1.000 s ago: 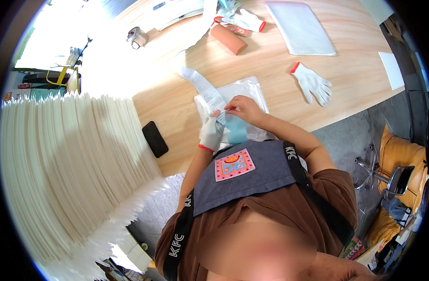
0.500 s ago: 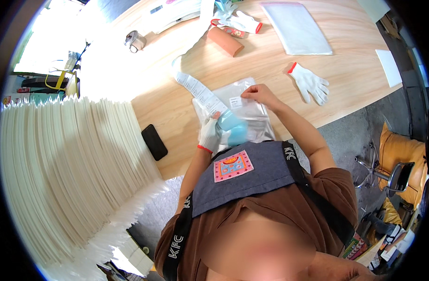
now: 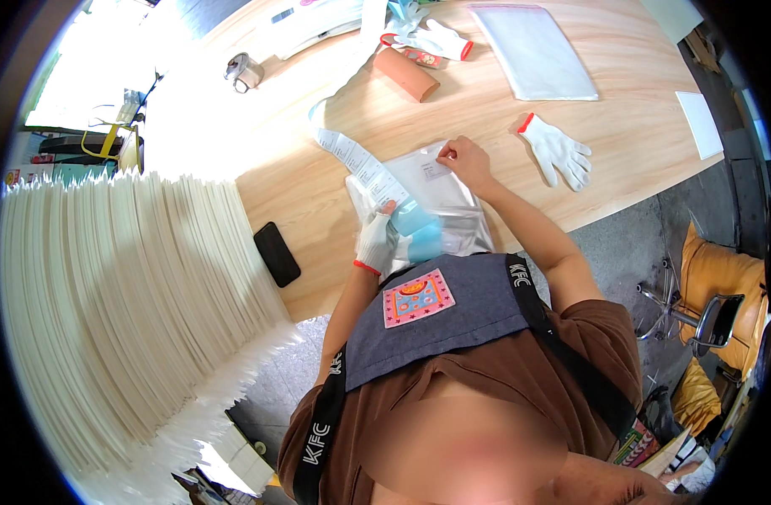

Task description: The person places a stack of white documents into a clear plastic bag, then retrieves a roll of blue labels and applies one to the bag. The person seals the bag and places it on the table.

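Note:
My left hand (image 3: 377,238) wears a white knitted glove with a red cuff, the thumb tip bare. Its fingers close on a strip of labels (image 3: 364,172), whose bare backing (image 3: 415,225) is light blue. Under the strip lies a stack of clear plastic bags (image 3: 457,202) at the table's near edge. My right hand (image 3: 468,164) is bare. Thumb and forefinger pinch the upper right corner of a small white label (image 3: 435,171) over the bags; whether the label touches the plastic I cannot tell.
A tall stack of white sheets (image 3: 133,311) stands at my left, beside a black phone (image 3: 277,254). A loose white glove (image 3: 557,151) lies to the right. Farther off are an orange-brown tube (image 3: 406,74), clear bags (image 3: 537,55) and a lidded cup (image 3: 244,72).
My right hand has moved slightly up and to the right, and the small label has shifted with it, now tilted and greyer. The left hand has hardly moved.

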A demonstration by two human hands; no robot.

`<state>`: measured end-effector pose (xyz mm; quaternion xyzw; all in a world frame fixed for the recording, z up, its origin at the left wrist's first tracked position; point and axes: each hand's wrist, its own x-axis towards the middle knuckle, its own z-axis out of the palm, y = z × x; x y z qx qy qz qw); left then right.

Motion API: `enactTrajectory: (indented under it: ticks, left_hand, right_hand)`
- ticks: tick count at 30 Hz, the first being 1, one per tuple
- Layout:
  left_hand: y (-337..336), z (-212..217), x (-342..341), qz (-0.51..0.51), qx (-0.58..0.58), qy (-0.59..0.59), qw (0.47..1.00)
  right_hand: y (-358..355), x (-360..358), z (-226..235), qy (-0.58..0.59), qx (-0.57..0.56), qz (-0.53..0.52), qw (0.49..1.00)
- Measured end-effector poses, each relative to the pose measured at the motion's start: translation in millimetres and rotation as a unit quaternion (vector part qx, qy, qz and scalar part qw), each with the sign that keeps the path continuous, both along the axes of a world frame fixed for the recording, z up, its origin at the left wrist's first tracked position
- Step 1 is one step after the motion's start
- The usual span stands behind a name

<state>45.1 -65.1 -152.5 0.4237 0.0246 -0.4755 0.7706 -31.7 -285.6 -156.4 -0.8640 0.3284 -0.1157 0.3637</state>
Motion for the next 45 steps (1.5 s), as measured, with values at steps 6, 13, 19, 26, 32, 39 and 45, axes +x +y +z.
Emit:
enactTrajectory:
  ticks: [6,13,19,26,32,39,45]
  left_hand:
    - [-0.1,1.0,0.0,0.001,0.003,-0.007,1.000]
    - [1.0,-11.5,2.0,0.005,-0.016,-0.009,1.000]
    - [0.3,-5.9,0.4,-0.003,-0.013,-0.022,1.000]
    - [2.0,-3.3,-0.2,-0.011,-0.017,-0.026,0.999]
    - [2.3,-5.7,0.4,-0.011,-0.020,-0.018,1.000]
    - [4.6,-8.9,0.2,0.009,-0.020,-0.033,0.999]
    - [12.8,47.3,1.3,0.005,-0.026,-0.071,0.997]
  right_hand:
    - [7.0,-8.0,-3.1,-0.134,-0.165,0.017,0.977]
    - [10.0,-14.4,18.9,-0.168,0.165,0.002,0.972]
    - [-12.0,-7.1,-9.4,-0.189,0.212,-0.055,0.957]
    - [-16.4,-11.6,-2.8,-0.167,0.043,-0.006,0.985]
    - [-12.1,-13.5,16.3,-0.102,0.106,-0.055,0.988]
    - [-11.9,-20.8,22.4,-0.179,-0.117,0.021,0.977]
    - [11.7,-50.7,44.6,-0.160,0.173,0.277,0.932]
